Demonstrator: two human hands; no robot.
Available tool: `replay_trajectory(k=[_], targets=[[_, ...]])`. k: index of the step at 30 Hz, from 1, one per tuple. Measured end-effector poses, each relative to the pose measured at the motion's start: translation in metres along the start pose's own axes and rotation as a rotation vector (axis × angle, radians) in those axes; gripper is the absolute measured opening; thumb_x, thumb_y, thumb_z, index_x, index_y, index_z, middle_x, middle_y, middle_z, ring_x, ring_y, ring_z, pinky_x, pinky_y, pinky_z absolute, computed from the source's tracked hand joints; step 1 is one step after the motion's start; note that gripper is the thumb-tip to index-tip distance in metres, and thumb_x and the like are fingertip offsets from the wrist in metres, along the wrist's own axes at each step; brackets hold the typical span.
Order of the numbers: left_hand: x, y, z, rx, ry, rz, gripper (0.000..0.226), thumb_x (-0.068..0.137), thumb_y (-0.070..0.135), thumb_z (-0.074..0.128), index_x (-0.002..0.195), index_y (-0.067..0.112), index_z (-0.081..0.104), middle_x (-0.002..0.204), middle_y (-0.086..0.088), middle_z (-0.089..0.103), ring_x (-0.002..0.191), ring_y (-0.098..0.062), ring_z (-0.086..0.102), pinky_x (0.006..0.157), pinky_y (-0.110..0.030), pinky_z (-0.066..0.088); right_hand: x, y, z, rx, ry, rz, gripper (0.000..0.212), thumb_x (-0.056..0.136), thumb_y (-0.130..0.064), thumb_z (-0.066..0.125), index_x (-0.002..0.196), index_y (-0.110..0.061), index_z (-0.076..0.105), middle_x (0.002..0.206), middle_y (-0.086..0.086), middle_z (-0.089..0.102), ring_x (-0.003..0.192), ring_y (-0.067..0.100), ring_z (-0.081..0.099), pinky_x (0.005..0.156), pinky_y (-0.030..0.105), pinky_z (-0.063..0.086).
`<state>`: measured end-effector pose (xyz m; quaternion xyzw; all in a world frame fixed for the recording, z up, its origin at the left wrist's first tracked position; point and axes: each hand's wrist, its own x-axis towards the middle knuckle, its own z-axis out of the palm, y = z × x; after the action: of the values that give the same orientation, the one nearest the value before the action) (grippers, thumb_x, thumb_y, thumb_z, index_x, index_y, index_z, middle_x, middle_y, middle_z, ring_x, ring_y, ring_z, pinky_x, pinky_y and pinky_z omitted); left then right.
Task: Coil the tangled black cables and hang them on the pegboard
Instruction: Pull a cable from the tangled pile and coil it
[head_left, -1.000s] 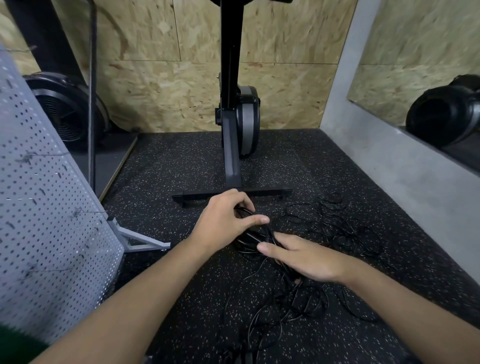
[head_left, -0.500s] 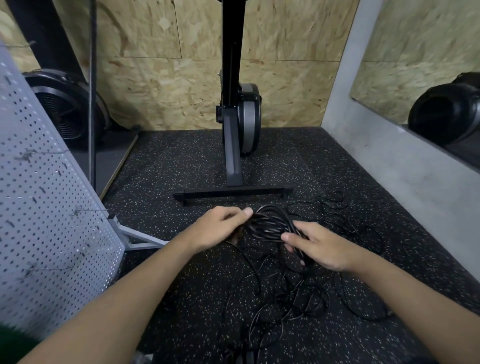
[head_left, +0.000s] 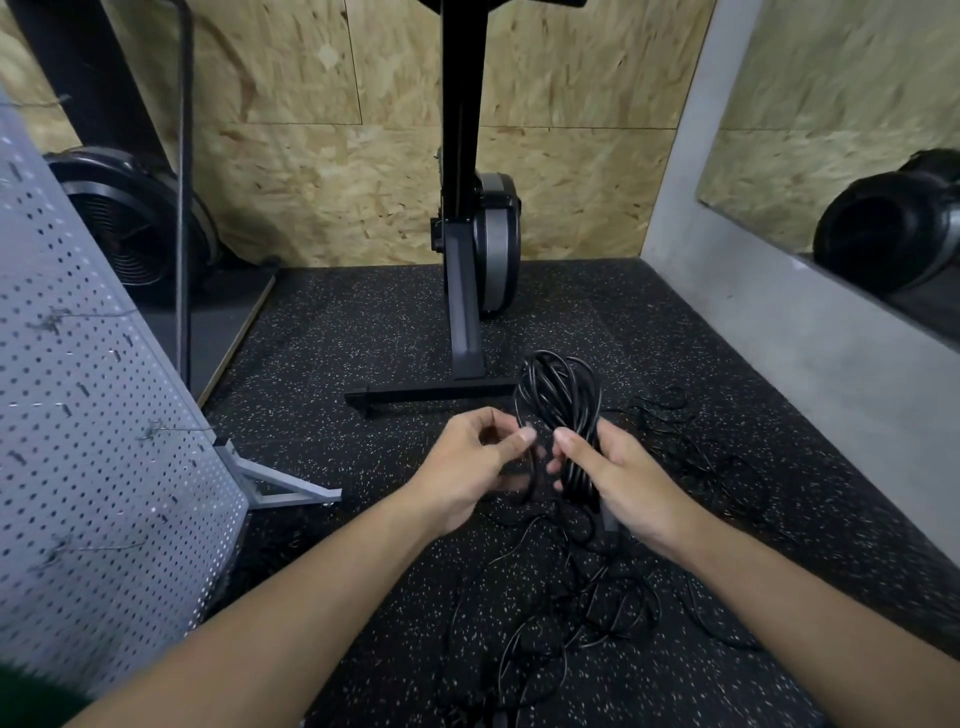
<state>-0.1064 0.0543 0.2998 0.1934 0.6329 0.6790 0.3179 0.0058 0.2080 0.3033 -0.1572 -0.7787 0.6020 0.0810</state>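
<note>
A coiled bundle of black cable (head_left: 558, 400) stands upright above the floor, gripped around its lower half by my right hand (head_left: 618, 483). My left hand (head_left: 467, 462) is just left of it, thumb and fingers pinching a strand at the coil's lower left. More tangled black cables (head_left: 587, 613) lie loose on the speckled rubber floor below and to the right of my hands. The grey pegboard (head_left: 88, 467) leans at the left with several wire hooks (head_left: 166, 430) sticking out.
A black exercise machine (head_left: 467, 291) stands on a crossbar foot just beyond my hands. The pegboard's metal foot (head_left: 270, 483) juts onto the floor at the left. A grey concrete wall (head_left: 779, 332) and mirror bound the right; OSB panels close the back.
The coil has been lifted from the floor and turned upright. My right hand shifted from lying over it to gripping it, and my left hand moved to its lower left.
</note>
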Motion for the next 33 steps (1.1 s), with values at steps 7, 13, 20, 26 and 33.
replay_trajectory(k=[7,13,20,26,33], targets=[[0.004,0.000,-0.012,0.237,0.048,0.221,0.019,0.081,0.031,0.089,0.077,0.019,0.075,0.076,-0.001,0.065,0.075,-0.016,0.061,0.083,-0.038,0.054,-0.003,-0.004,0.014,0.088,-0.024,0.075,0.031,0.107,-0.037,0.053,0.129,-0.019,0.064,0.107,0.005,0.079,0.095,0.018,0.075,0.094,0.049,0.060],[0.006,-0.001,-0.013,0.340,0.135,0.335,0.025,0.081,0.038,0.088,0.082,0.019,0.070,0.076,0.005,0.062,0.073,-0.008,0.057,0.074,-0.031,0.050,-0.003,-0.008,0.017,0.194,-0.068,0.150,0.034,0.107,-0.037,0.052,0.132,-0.016,0.062,0.108,0.005,0.079,0.096,0.030,0.073,0.091,0.051,0.058],[-0.001,-0.007,0.002,0.238,-0.009,0.166,0.047,0.094,0.060,0.061,0.100,0.014,0.056,0.094,-0.006,0.078,0.080,-0.014,0.072,0.082,-0.034,0.056,-0.003,-0.022,0.021,0.712,0.036,0.185,0.036,0.103,-0.021,0.061,0.129,0.004,0.060,0.078,0.005,0.066,0.069,0.020,0.069,0.079,0.043,0.059],[-0.005,-0.015,-0.020,0.673,-0.402,-0.076,0.069,0.100,0.076,0.029,0.104,0.028,0.079,0.127,0.020,0.070,0.120,-0.003,0.061,0.114,-0.040,0.034,0.000,-0.029,-0.008,0.702,0.121,0.105,0.028,0.103,-0.024,0.061,0.121,-0.002,0.059,0.075,0.002,0.059,0.063,0.014,0.057,0.071,0.038,0.061],[0.007,-0.023,-0.048,1.114,-0.336,0.132,0.019,0.101,0.044,0.063,0.098,0.027,0.071,0.094,0.013,0.069,0.087,-0.002,0.064,0.077,-0.028,0.049,0.001,-0.001,-0.044,-0.394,0.226,0.115,0.024,0.104,-0.039,0.058,0.112,-0.017,0.062,0.087,0.001,0.070,0.073,0.017,0.073,0.081,0.044,0.060]])
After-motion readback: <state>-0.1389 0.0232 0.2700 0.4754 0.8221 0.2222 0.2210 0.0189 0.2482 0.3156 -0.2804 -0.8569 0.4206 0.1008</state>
